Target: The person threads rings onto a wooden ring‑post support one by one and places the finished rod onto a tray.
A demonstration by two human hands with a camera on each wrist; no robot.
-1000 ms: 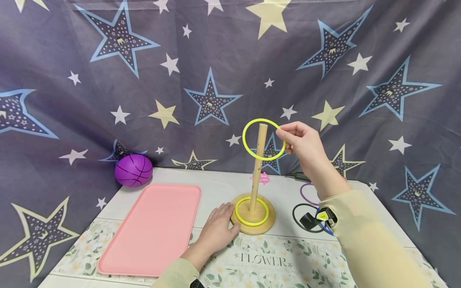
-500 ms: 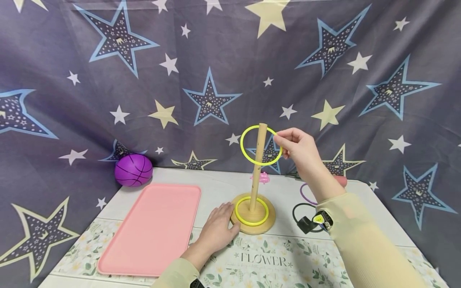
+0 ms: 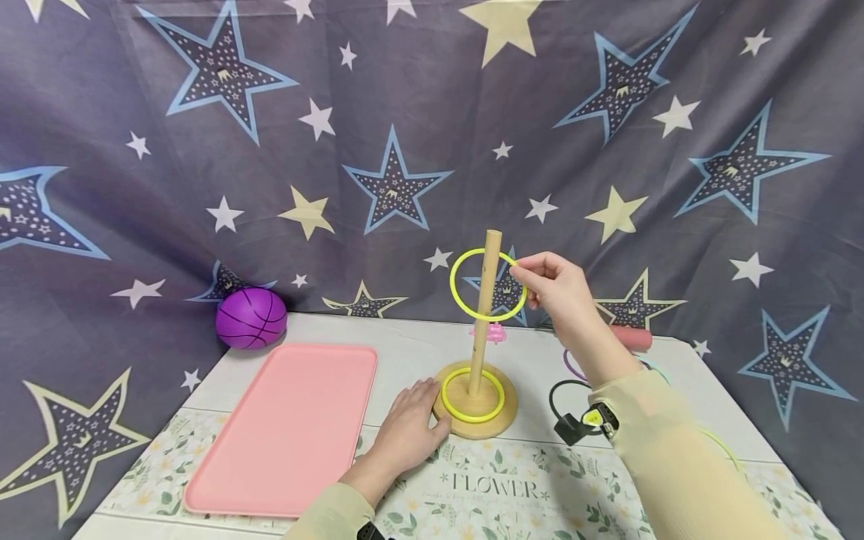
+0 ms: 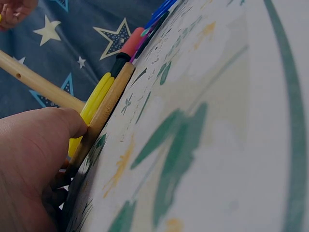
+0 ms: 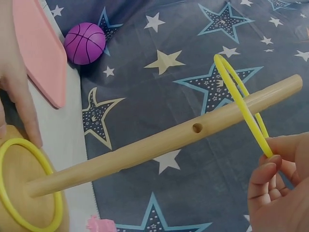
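A wooden pole rises from a round wooden base. Around its upper part hangs a tilted yellow ring, which my right hand pinches by its right side between thumb and fingers. The right wrist view also shows the pole passing through this ring. Down on the base, more yellow encircles the pole's foot; the left wrist view shows two yellow bands stacked there. My left hand rests against the base's left edge, fingers extended, thumb touching its rim.
Left of the base lies a pink tray, with a purple ball behind it. A small pink object sits behind the pole. Right of it, a black ring, a purple ring and a red cylinder are partly behind my right arm.
My right hand has lowered the pinched yellow ring from about the pole's top to somewhat below it, also shifting slightly left. My left hand stays in place at the base.
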